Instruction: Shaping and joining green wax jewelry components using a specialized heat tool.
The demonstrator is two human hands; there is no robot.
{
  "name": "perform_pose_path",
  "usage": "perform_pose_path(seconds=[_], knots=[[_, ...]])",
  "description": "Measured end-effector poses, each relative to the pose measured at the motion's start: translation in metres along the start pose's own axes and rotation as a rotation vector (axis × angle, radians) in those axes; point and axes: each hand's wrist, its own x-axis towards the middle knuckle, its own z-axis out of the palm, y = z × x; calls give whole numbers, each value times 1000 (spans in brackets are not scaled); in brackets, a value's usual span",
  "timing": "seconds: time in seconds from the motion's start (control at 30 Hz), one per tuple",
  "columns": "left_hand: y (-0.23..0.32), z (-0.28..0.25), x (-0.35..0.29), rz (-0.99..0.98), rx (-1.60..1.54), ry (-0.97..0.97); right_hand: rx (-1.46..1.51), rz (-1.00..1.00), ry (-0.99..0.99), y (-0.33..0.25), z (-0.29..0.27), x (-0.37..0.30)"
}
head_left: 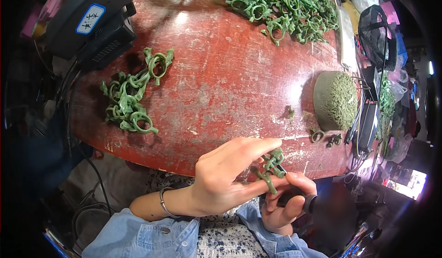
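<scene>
My left hand (225, 175) is closed at the front edge of the table, pinching a small green ring piece (270, 168) with leafy ends, which looks like moulded wax. My right hand (287, 207) is wrapped around a black-handled tool (299, 202). Its thin dark tip meets or passes behind the ring piece; whether it touches cannot be told. Off to the left, a small cluster of similar green ring pieces (126, 97) lies on the red table (216, 87). A much larger heap of them (294, 9) covers the far right of the tabletop.
A squat grey-green cylinder (324, 101) with a rough, crumbly face stands at the right, with small green scraps (317, 135) close by. Dark equipment (99, 18) with cables occupies the far left. Along the right edge are a black mesh basket (375, 37), cords and plastic bags.
</scene>
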Motion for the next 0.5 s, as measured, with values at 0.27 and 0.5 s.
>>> perform_pose_path(seconds=[0.27,0.5], knots=[[-2,5,0,29,-4,76,50,-24,-63,9,-12,-9],[0,4,1,5,-67,68,58,-10,-170,8,-20,-4]])
